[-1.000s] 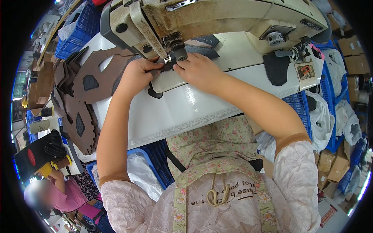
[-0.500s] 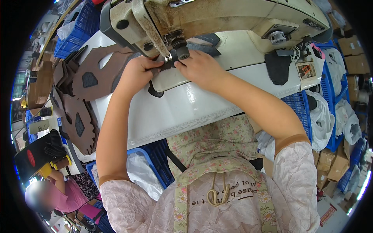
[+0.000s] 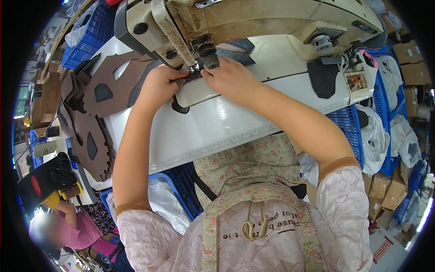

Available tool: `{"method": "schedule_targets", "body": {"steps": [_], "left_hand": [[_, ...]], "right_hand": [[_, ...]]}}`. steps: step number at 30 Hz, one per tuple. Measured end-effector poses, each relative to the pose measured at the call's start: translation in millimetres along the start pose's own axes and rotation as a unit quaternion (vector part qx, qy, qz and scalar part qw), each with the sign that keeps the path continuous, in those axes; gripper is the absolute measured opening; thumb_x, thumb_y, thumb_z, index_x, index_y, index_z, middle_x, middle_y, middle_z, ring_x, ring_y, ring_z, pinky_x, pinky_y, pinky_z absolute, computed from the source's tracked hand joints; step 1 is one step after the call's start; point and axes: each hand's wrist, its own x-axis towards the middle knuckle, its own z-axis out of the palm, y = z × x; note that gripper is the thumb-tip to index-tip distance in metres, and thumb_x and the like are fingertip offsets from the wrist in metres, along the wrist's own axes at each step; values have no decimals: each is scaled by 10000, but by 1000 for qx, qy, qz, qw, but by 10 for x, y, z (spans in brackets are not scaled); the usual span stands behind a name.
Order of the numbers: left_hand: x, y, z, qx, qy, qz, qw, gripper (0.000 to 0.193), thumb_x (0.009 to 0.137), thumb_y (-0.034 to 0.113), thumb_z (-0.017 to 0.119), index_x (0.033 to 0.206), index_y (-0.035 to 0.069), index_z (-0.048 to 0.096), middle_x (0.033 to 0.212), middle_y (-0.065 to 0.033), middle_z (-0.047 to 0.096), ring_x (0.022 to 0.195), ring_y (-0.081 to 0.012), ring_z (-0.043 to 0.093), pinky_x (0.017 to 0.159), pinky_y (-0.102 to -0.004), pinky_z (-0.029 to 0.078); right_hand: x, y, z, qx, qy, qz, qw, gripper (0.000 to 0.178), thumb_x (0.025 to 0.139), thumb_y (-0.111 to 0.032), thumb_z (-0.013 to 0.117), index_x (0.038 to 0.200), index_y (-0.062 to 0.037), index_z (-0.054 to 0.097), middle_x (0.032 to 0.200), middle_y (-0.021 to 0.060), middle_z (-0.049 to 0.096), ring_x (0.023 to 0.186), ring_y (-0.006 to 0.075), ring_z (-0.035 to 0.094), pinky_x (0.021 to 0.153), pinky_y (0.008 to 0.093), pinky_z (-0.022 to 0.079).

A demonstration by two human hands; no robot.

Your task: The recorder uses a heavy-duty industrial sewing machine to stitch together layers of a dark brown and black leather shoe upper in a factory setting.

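workpiece: dark flat cut piece, thin, curved lower edge hanging just off the machine bed; sits under the presser foot, mostly hidden by the fingers
workpiece look: black or dark grey, small, shape only partly visible
left hand: grip clenched on the workpiece, fingers curled at the left of the presser foot
right hand: fingers pressed flat on the workpiece just right of the presser foot; grip not clearly closed, cannot tell whether it pinches
sewing machine: cream, worn, rust-stained head directly above the hands; dark roller wheel next to the presser foot
counter: white, carries the sewing machine; ruler strip along its near edge
brown cut pieces: stack of flat brown shapes with dark cutouts, well left of the presser foot, spread over the counter's left end
black patch: flat on the counter, far right of the presser foot
blue crate left: behind the brown cut pieces, holds a clear plastic bag
blue crate right: below the counter's right end, white plastic bags beside it
blue crate near: under the counter by the person's lap, pale plastic bag in it
cardboard boxes: far right, on the floor, contents not visible
other person: lower left, pink top, well apart from the sewing machine
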Motion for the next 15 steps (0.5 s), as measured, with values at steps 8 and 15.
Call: {"method": "schedule_targets", "body": {"steps": [8,15], "left_hand": [[-5,78,-34,14,-15,-11,1000,406,755,-88,593,1114,45,727,1077,-219,694,1164,-292,643,952,-334,476],[-16,60,-15,-4,18,44,999,313,768,-17,662,1067,38,740,944,-202,696,848,-341,655,790,-364,511]], "right_hand": [[-26,62,-4,32,-4,-17,999,132,752,-111,617,856,-43,661,894,40,625,941,216,590,820,323,509],[-68,103,-23,83,-20,-9,996,171,834,-133,609,970,-55,675,933,30,652,934,232,599,803,351,529]]}}
